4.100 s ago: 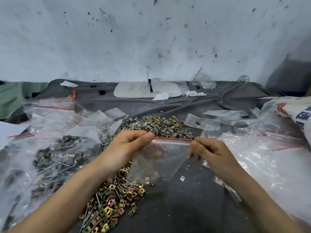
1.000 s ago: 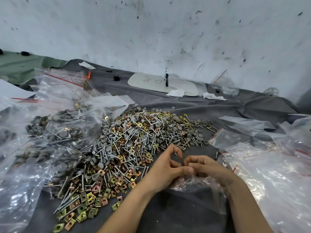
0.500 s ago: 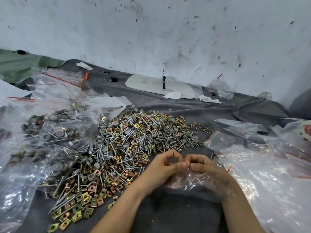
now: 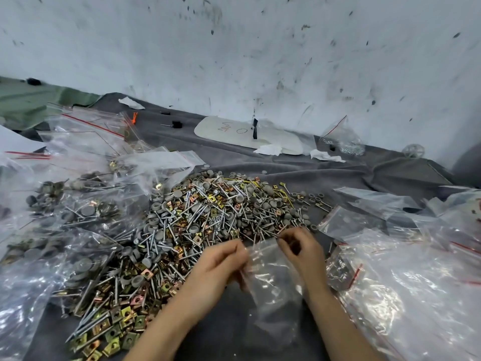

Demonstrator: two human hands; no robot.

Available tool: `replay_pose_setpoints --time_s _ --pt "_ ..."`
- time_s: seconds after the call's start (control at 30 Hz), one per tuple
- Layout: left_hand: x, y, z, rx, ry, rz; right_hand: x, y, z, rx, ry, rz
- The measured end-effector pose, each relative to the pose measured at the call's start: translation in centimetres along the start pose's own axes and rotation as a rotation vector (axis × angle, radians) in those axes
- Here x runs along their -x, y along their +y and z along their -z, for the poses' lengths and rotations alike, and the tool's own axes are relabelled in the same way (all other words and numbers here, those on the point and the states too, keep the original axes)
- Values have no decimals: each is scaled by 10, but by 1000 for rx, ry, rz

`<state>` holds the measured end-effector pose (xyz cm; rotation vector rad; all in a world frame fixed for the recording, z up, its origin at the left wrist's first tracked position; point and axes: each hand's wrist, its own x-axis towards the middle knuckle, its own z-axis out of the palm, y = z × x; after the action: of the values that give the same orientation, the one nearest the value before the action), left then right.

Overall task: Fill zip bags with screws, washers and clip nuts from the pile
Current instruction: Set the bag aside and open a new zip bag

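Observation:
A big pile point(image 4: 197, 220) of screws, grey washers and brass clip nuts spreads over the grey cloth point(image 4: 390, 175). Just in front of it, an empty clear zip bag point(image 4: 273, 277) hangs between both hands. My left hand point(image 4: 221, 264) pinches the bag's left top edge. My right hand point(image 4: 299, 246) pinches its right top edge, fingers curled. The bag's mouth lies between the two hands; I cannot tell whether it is parted. Nothing shows inside the bag.
Filled zip bags point(image 4: 65, 212) lie heaped at the left. Empty zip bags point(image 4: 416, 282) with red strips are stacked at the right. A white oval board point(image 4: 234, 134), paper scraps and a small bag point(image 4: 343, 142) lie by the stained wall point(image 4: 260, 48).
The hands have drawn apart from touching each other, spreading the bag's top edge between them. The bag hangs longer and flatter than half a second ago.

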<state>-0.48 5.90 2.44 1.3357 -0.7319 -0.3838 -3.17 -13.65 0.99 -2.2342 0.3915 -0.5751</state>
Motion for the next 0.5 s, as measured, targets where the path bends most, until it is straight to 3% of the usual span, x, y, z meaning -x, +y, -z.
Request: replay_pose_setpoints --time_s 0.1,0.3,0.37,0.5 --pt "3 -7 4 -585 78 -299 -11 5 -9 331 -51 24" --pt "-7 -11 1 -641 234 -366 -10 1 -19 474 -75 113" --pt "-7 -14 0 -597 258 -350 -8 1 -15 350 -47 129" --pt "-3 -18 -6 -626 238 -350 1 0 2 -129 65 1"
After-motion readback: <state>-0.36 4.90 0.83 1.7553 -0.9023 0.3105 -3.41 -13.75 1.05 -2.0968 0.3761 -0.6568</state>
